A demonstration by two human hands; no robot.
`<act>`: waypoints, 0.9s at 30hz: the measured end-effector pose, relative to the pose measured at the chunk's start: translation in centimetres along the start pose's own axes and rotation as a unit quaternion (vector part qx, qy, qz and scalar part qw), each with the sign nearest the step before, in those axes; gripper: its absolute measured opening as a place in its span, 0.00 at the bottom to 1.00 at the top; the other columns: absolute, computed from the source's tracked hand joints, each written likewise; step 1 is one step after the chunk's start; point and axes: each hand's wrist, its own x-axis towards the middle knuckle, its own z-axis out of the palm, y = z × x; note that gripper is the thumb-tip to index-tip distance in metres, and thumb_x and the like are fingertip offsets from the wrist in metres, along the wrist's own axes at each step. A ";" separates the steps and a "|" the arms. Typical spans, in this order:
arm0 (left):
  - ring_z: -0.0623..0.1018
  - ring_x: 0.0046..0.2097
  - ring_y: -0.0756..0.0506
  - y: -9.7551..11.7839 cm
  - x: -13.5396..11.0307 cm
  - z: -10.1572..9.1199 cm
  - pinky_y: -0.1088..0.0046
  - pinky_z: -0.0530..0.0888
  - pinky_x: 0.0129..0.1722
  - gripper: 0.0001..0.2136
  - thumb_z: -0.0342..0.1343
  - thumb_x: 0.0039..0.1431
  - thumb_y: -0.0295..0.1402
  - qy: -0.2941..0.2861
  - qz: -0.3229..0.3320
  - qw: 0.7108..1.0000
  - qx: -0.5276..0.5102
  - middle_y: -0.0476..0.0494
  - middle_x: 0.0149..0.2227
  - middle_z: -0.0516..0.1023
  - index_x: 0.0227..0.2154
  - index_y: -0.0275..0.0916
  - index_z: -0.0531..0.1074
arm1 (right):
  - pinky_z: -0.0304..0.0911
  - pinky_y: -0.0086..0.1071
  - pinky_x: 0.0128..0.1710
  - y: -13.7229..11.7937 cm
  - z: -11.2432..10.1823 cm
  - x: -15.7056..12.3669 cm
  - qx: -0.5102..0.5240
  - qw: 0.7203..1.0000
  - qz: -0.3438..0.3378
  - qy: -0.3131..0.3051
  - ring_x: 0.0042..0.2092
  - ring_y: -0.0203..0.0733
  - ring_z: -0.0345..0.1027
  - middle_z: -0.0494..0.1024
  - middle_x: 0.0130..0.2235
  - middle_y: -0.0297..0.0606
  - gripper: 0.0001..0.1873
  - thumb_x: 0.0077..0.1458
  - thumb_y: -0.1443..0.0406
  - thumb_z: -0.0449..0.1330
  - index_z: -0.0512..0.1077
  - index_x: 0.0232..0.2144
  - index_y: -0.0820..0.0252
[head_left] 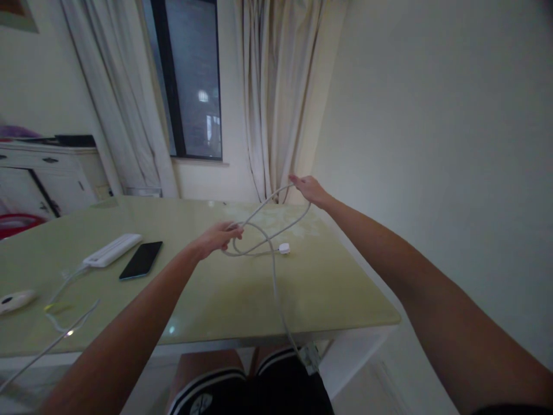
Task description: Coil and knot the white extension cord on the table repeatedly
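A white cable (273, 271) lies in loops on the pale green glass table (224, 288). My left hand (218, 237) is closed on the loops near the table's middle. My right hand (310, 189) is raised above the far right corner, its fingers pinched on a strand of the same cable, which arcs between the two hands. A small white plug (284, 248) at one end rests on the table beside the loops. The cable's other part runs toward me over the front edge and ends at a connector (309, 356) hanging above my lap.
A white power strip (112, 249) and a black phone (141, 259) lie left of the loops. A white device (15, 300) and thin wires (64, 323) sit at the far left. Behind stand curtains (276, 86), a dark window (190, 75), and a white cabinet (43, 173).
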 end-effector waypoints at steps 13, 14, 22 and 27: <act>0.54 0.22 0.54 6.1 0.4 2.5 0.76 0.49 0.21 0.22 0.60 0.54 0.53 0.019 0.088 0.990 -0.107 0.55 0.20 0.61 0.30 0.35 0.75 | 0.58 0.30 0.37 -8.2 3.6 -6.5 -0.179 0.921 -0.323 -0.120 0.45 0.46 0.74 0.80 0.46 0.47 0.20 0.70 0.51 0.53 0.74 0.47 0.61; 0.53 0.22 0.55 5.6 0.4 2.2 0.77 0.49 0.21 0.22 0.60 0.54 0.53 0.023 0.076 0.990 -0.114 0.53 0.22 0.64 0.32 0.35 0.76 | 0.57 0.30 0.35 -8.0 3.4 -6.5 -0.196 0.919 -0.320 -0.124 0.44 0.46 0.74 0.80 0.45 0.47 0.19 0.70 0.52 0.53 0.75 0.46 0.60; 0.56 0.20 0.56 -3.9 1.2 0.6 0.77 0.56 0.19 0.22 0.51 0.59 0.46 0.149 -0.090 0.984 -0.046 0.34 0.43 0.80 0.43 0.31 0.75 | 0.52 0.31 0.31 -4.9 -0.6 -4.7 -0.191 0.961 -0.198 0.041 0.36 0.44 0.73 0.80 0.33 0.42 0.19 0.71 0.53 0.51 0.76 0.41 0.58; 0.66 0.22 0.51 -8.4 0.8 0.9 0.73 0.65 0.24 0.18 0.49 0.58 0.40 0.159 -0.125 0.977 0.064 0.34 0.38 0.81 0.44 0.33 0.76 | 0.55 0.29 0.32 -4.6 -5.9 -2.6 -0.063 0.969 -0.134 0.198 0.34 0.41 0.71 0.75 0.28 0.37 0.20 0.72 0.54 0.48 0.74 0.44 0.59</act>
